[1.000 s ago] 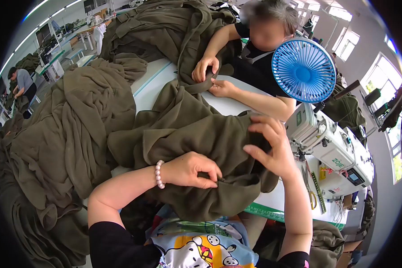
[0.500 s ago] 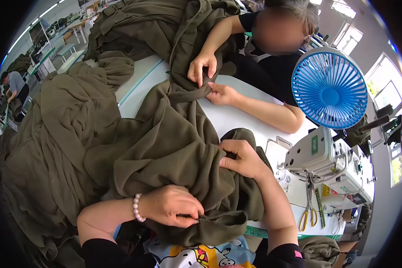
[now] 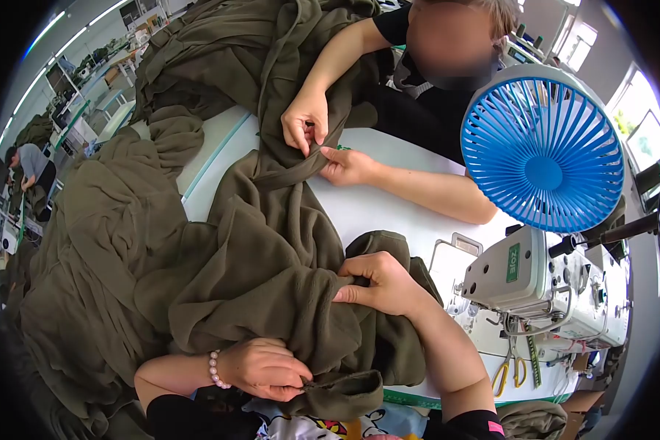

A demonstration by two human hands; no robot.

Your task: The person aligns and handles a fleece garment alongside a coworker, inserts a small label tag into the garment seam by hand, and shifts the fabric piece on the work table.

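A large heap of olive-brown fleece fabric (image 3: 220, 271) spreads in loose folds over the white table and down toward my body. My left hand (image 3: 265, 369), with a bead bracelet at the wrist, pinches the fabric close to an open, hemmed-looking edge (image 3: 345, 389) near my lap. Farther up and to the right, my right hand (image 3: 380, 282) is closed on a raised fold, its thumb and fingers gripping the cloth. Parts of the fingers on both hands are hidden in the folds.
Across the table (image 3: 389, 198), a co-worker's hands (image 3: 326, 147) hold a strip of the same cloth. To the right stand a sewing machine (image 3: 539, 275), a blue fan (image 3: 544, 165) and yellow-handled scissors (image 3: 509, 374). More dark fabric (image 3: 198, 66) is piled at the back.
The view has shifted slightly, so the hands sit lower and the fan looks larger. Both my hands keep their hold on the fabric, with little visible change in the folds.
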